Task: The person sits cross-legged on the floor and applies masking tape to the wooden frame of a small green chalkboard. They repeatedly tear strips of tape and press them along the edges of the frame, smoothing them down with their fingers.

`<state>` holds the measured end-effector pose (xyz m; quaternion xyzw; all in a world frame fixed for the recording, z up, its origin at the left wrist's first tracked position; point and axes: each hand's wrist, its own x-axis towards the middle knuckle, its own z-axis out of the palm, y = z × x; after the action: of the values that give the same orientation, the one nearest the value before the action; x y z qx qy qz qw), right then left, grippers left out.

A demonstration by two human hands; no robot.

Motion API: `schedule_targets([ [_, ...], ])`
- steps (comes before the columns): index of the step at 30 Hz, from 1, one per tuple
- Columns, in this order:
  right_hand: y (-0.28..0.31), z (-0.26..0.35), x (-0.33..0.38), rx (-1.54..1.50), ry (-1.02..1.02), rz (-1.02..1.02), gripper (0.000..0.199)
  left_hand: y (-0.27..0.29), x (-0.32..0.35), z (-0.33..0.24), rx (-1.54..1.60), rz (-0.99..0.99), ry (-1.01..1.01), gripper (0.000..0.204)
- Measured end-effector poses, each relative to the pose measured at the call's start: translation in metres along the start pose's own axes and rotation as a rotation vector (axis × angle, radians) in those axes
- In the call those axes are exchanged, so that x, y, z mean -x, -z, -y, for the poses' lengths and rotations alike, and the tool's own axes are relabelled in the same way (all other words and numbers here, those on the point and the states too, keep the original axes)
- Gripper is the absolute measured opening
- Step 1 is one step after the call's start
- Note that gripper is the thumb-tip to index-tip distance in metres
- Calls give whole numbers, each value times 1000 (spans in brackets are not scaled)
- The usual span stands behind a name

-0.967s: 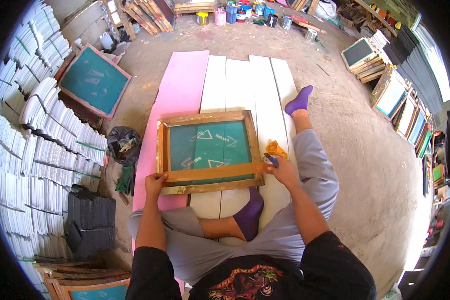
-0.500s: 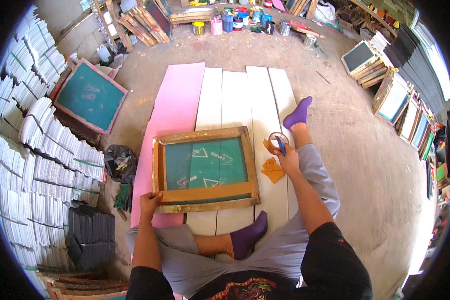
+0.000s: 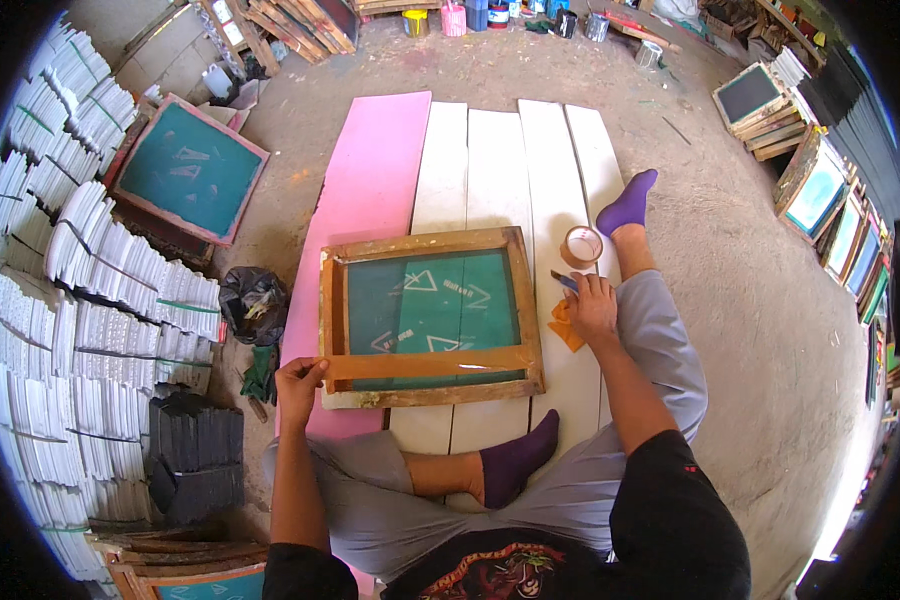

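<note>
On white floor boards [image 3: 490,160], left hand [image 3: 298,385] pinches the wooden screen frame's [image 3: 428,315] near-left corner (right hand [image 3: 592,308] beside it grips a small blade [image 3: 564,281]).

By the hands: 1 wooden screen frame [image 3: 428,315], 1 tape roll [image 3: 581,246], 1 orange cloth [image 3: 566,325], 4 white boards [image 3: 495,170], 1 pink board [image 3: 368,185].
</note>
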<state>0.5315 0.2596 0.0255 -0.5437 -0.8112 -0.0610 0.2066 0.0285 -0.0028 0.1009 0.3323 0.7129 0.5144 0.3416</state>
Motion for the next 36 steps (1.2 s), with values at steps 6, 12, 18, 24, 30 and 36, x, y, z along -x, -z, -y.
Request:
schedule_targets([
  [6, 42, 96, 18, -412, 264, 413, 32, 9, 13, -37, -36, 23, -104, 18],
  [12, 37, 90, 30, -581, 105, 561, 25, 12, 15, -36, -4, 11, -160, 17],
  [18, 50, 83, 23, -1183, -213, 681, 13, 37, 16, -24, -3, -6, -136, 19],
  [24, 82, 75, 23, -1204, -286, 628, 17, 31, 3, -25, 76, 45, -108, 19],
  [30, 104, 98, 28, -1311, -512, 615, 15, 33, -3, -16, 38, 117, -10, 20],
  [36, 74, 103, 29, -1400, -464, 505, 12, 29, -11, 8, 2, 110, 112, 21],
])
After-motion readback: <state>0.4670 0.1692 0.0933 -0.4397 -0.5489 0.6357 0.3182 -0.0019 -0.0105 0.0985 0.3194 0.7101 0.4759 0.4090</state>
